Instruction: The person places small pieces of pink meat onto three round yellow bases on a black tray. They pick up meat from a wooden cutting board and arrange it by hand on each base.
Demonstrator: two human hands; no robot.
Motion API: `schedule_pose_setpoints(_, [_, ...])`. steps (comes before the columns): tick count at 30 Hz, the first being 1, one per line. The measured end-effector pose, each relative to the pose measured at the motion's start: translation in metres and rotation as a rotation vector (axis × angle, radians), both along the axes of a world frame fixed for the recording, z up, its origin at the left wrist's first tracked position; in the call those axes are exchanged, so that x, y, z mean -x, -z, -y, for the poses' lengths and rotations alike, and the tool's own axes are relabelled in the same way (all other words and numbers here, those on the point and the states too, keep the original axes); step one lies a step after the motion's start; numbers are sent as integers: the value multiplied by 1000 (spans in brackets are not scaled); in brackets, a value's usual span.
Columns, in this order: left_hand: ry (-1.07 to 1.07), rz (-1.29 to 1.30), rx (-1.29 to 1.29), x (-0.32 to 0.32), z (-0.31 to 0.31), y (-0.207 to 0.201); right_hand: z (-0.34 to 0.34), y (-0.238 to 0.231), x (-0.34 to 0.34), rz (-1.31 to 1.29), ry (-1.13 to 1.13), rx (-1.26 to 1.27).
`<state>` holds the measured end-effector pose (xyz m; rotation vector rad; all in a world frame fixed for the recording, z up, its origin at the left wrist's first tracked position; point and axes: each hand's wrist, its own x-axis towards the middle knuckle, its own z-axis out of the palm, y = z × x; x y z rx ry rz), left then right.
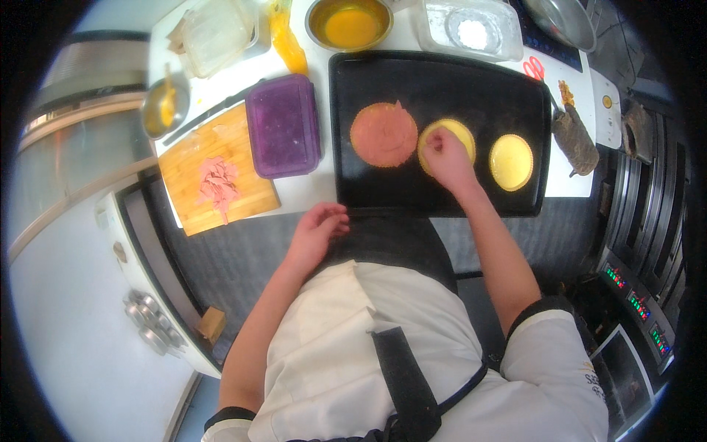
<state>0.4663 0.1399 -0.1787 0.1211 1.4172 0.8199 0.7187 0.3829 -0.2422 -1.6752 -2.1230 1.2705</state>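
My right hand (447,155) is over the middle one of three round yellow bases with scalloped rims on a black baking tray (442,195). Its fingers are pinched together, and anything between them is too small to make out. Part of the middle base (461,131) is hidden under that hand. On the left base (383,135), pink slices, seemingly ham, cover nearly the whole top. The right base (511,163) is plain yellow. By the tray's near left edge hovers my left hand (322,228), empty, its fingers loosely bent and apart.
A pile of pink slices (219,184) lies on a wooden cutting board (254,202) at left. Beside it sits a purple lidded box (283,129). Behind the tray are a metal bowl (315,29) of yellow liquid and a clear tub (431,33). Red-handled scissors (533,68) and an oven mitt (574,140) are at right.
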Motion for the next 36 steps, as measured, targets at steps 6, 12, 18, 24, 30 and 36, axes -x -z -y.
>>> schedule_pose_setpoints(6, [16, -12, 9, 1, 2, 2, 7, 2, 7, -77, -78, 74])
schedule_pose_setpoints(12, [0, -4, 17, 0, 2, 3, 31, -10, 45, 42, -175, -124])
schedule_pose_setpoints(18, [-4, -23, 34, -1, 4, 4, 34, -7, 60, 107, -242, -221])
schedule_pose_setpoints(24, [-8, -25, 42, -2, 3, 5, 30, 7, 57, 110, -326, -311])
schedule_pose_setpoints(30, [-8, -30, 42, -1, 4, 6, 28, 11, 56, 135, -332, -359])
schedule_pose_setpoints(36, [-11, -35, 40, 0, 5, 7, 25, 1, 49, 114, -248, -198])
